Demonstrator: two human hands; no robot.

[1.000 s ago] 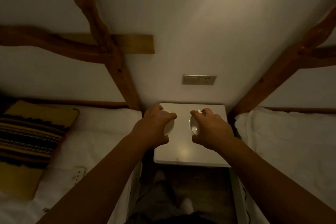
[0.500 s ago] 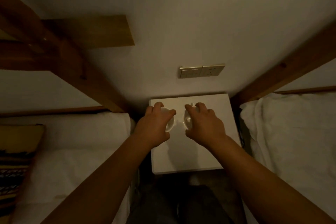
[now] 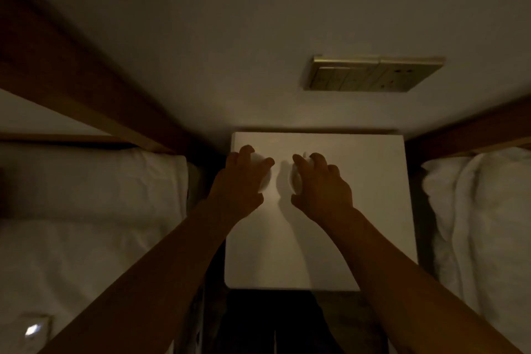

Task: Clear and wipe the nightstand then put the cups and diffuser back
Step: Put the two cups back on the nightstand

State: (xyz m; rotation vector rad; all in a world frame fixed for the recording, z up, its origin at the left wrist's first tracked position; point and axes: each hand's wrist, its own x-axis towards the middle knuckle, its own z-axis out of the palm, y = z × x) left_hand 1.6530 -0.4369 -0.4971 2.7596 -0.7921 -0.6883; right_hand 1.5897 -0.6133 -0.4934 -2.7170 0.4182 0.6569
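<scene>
The left hand [image 3: 240, 181] has its fingers [image 3: 247, 151] curled over the top of a white cup [image 3: 265, 178], grasping it; only a pale sliver of that cup shows at the inner edge of the palm. The right hand [image 3: 321, 185] grips a second cup [image 3: 296, 181] the same way, fingers bent down over it, with a bit of white showing beside the forefinger. Both cups sit low against the white surface [image 3: 359, 210], toward its back left part, but blur and shadow hide whether they touch it. A narrow gap of bare surface lies between the two sets of fingers.

Compared with half a second ago, the hands are in much the same grip and spacing, but the view has closed in: the surface fills more of the frame, and the switch plate [image 3: 373, 75] on the wall beyond the fingers looks larger and farther right. The striped cushion seen earlier on the left bed [image 3: 86, 210] is out of view. The right bed [image 3: 482, 224] lies beyond the right fingers. No diffuser can be made out.
</scene>
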